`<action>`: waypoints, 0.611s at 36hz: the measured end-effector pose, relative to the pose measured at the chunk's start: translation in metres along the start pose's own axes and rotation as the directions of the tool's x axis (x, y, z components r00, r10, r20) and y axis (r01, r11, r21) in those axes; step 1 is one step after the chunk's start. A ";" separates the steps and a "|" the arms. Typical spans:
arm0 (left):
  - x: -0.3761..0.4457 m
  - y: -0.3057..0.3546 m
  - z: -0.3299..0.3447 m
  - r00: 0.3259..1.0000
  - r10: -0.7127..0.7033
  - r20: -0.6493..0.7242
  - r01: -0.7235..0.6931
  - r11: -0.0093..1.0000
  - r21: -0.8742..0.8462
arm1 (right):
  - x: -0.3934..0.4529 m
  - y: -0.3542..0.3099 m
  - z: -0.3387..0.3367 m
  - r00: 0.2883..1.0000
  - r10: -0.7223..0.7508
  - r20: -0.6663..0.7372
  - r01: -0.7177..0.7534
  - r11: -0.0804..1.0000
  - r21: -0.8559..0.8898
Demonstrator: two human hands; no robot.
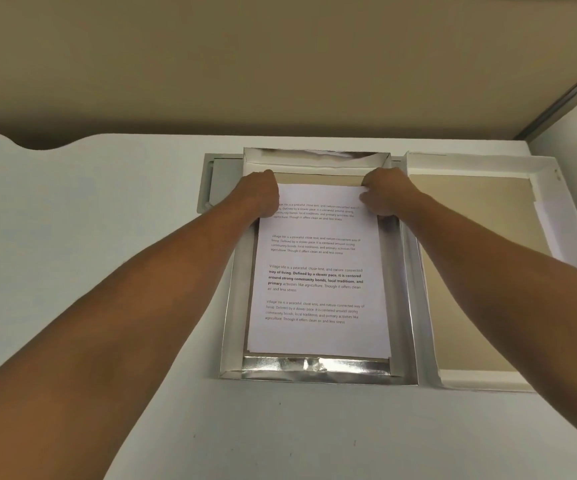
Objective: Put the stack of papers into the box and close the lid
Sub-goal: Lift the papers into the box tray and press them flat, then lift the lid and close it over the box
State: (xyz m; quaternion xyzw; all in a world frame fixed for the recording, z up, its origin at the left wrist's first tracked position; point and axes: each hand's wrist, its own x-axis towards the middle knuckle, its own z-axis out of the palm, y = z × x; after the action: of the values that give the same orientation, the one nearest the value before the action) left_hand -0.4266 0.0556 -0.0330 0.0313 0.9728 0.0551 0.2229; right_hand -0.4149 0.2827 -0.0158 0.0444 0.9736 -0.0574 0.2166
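Your stack of papers [318, 271] lies inside the silver-lined box [314, 370], both hands at its far end

The printed top sheet faces up (four blocks of text), its near edge just short of the box's near wall and its far edge short of the far wall; your left hand [257, 195] is curled over the far left corner of the stack and your right hand [382, 194] over the far right corner, fingers clasping the paper's edges as far as you can see; the lid [481, 164] lies open side up just beside the box on the right, touching or nearly touching it, all on the white table [89, 209]
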 end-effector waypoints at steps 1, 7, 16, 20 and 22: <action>0.000 -0.001 0.001 1.000 0.001 -0.007 -0.001 1.000 -0.015 | 0.000 0.000 0.001 1.000 -0.004 -0.006 0.004 1.000 -0.004; -0.005 0.000 0.006 0.998 -0.049 -0.026 0.046 0.993 -0.105 | -0.007 -0.002 0.003 0.996 0.016 -0.090 -0.019 0.999 -0.027; -0.045 0.011 0.004 0.982 -0.131 -0.138 0.098 0.970 -0.224 | -0.059 0.034 0.007 0.919 0.143 -0.367 -0.051 0.967 0.249; -0.071 0.019 0.009 0.971 -0.107 -0.216 0.059 0.973 -0.221 | -0.093 0.057 0.027 0.932 0.199 -0.303 -0.119 0.958 0.262; -0.084 0.022 0.011 0.960 -0.087 -0.266 0.030 0.977 -0.210 | -0.109 0.064 0.037 0.943 0.222 -0.246 -0.154 0.951 0.266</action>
State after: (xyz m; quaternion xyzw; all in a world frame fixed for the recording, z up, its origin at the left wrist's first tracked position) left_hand -0.3450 0.0712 -0.0041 -0.0285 0.9840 0.1515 0.0898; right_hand -0.2945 0.3344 -0.0083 0.1716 0.9708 -0.1486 0.0778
